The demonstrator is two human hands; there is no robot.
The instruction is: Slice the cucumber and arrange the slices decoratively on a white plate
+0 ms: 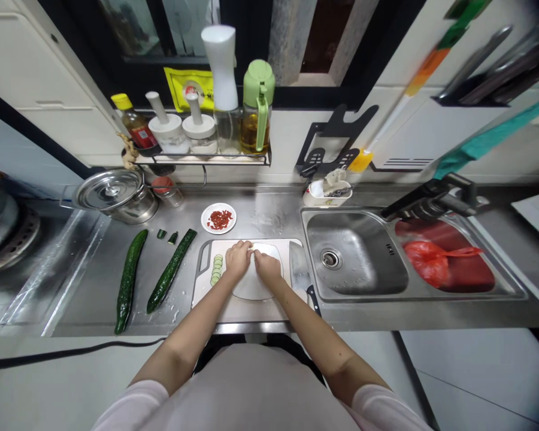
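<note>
My left hand (238, 258) and my right hand (266, 267) meet over the far edge of a white plate (251, 291). Their fingers are bent and closed around a small pale bit at the plate's rim, too small to make out. The plate rests on a cutting board (206, 296) with a grey handle. Left of my left hand, a row of overlapping cucumber slices (216, 270) lies on the board. A cleaver (299, 268) with a black handle lies along the board's right side, its handle over the edge.
Two cucumbers (130, 278) and two cut ends (172, 238) lie to the left. Behind the board sits a small dish of chopped red pieces (219, 219). A double sink (359, 257) with a red bag (426, 263) is at right. A lidded pot (117, 194) and seasoning rack (206, 158) stand behind.
</note>
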